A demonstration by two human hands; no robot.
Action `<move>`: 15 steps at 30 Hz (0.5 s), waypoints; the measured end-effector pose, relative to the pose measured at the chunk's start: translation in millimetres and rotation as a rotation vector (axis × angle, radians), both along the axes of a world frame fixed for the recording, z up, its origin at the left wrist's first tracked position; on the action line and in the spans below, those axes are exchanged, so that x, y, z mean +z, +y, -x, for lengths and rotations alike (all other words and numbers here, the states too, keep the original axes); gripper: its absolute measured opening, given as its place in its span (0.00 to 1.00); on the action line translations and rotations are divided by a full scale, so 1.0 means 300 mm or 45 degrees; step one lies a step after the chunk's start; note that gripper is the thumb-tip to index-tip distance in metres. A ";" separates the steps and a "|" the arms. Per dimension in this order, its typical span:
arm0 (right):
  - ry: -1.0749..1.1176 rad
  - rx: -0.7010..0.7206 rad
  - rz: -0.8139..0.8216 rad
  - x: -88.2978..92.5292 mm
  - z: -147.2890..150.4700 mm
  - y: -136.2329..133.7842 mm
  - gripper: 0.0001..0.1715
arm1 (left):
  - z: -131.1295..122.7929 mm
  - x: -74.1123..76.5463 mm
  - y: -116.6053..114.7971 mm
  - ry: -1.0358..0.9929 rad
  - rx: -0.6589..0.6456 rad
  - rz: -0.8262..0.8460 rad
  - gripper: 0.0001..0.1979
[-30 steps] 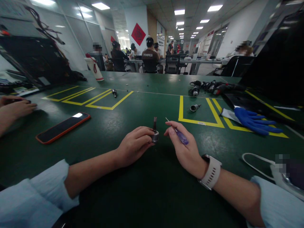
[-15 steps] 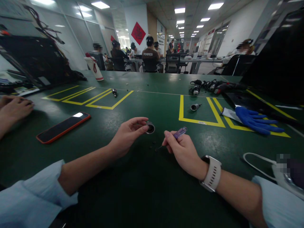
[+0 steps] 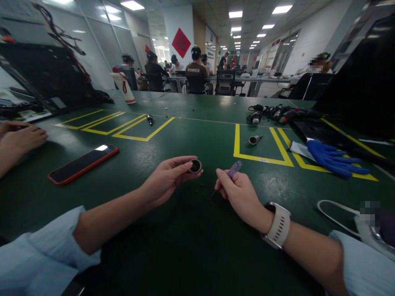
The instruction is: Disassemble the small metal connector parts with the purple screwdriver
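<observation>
My left hand (image 3: 168, 176) pinches a round, hollow metal cup-shaped part (image 3: 195, 166) between thumb and fingers, its dark open end facing me. My right hand (image 3: 236, 191) grips a small screwdriver (image 3: 235, 169) by its clear purple handle. The thin shaft slants down to the left, its tip low over the table and hard to make out against the dark green. Between the hands, two tiny dark rings (image 3: 196, 190) lie on the green table (image 3: 173, 255).
Left lies a phone (image 3: 83, 163) in a red case, near another person's hand (image 3: 26, 137). Yellow tape frames hold a metal fitting (image 3: 149, 119) and a cone-shaped metal part (image 3: 254, 140). Right are a blue glove (image 3: 331, 156) and black tools (image 3: 255, 118). A white cup (image 3: 124, 87) stands behind.
Three tiny rings lay on the table before; two show now. The screwdriver tip has moved slightly right, off the third ring's spot. My left hand has turned the metal part's opening more upward.
</observation>
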State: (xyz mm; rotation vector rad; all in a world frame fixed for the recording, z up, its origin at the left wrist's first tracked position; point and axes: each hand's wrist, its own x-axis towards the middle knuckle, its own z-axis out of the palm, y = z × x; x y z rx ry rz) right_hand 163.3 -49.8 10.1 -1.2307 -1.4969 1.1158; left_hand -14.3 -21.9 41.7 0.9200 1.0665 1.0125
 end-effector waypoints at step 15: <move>-0.092 0.203 -0.801 0.014 0.001 -0.060 0.08 | 0.020 -0.035 -0.006 0.306 -0.080 -0.313 0.16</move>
